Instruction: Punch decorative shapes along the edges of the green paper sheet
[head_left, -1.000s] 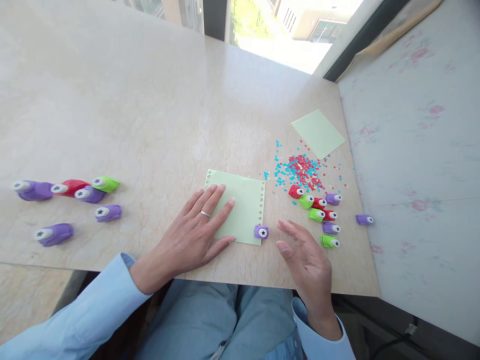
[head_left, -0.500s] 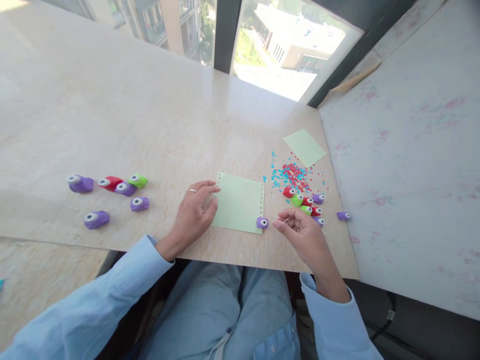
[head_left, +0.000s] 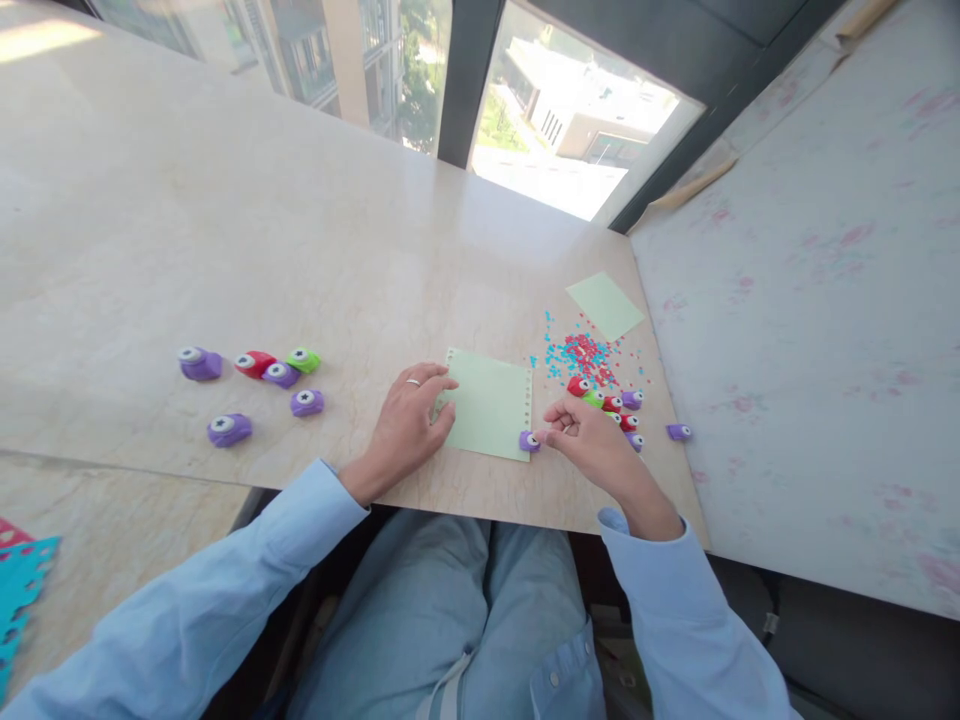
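A light green sheet of paper (head_left: 487, 405) with small holes punched along its left and right edges lies in front of me. My left hand (head_left: 409, 425) rests at its left edge, thumb and fingers apart, fingertips on the paper. A small purple craft punch (head_left: 528, 441) with a star mark on its white button sits over the sheet's lower right edge. The fingers of my right hand (head_left: 589, 440) are curled, and the thumb and fingertips meet the right side of this punch. Its underside grip is hidden.
Red, green and purple punches (head_left: 613, 403) cluster beside my right hand. Red and blue paper bits (head_left: 585, 358) lie behind them, near another green paper (head_left: 606, 306). More punches (head_left: 280, 374) stand at left. A purple punch (head_left: 679, 432) is by the wall (head_left: 810, 350).
My right hand has moved left from beside the purple punch until its fingertips touch it. My left hand stays at the paper's edge. The view has shifted, showing blue and red punched sheets at lower left.
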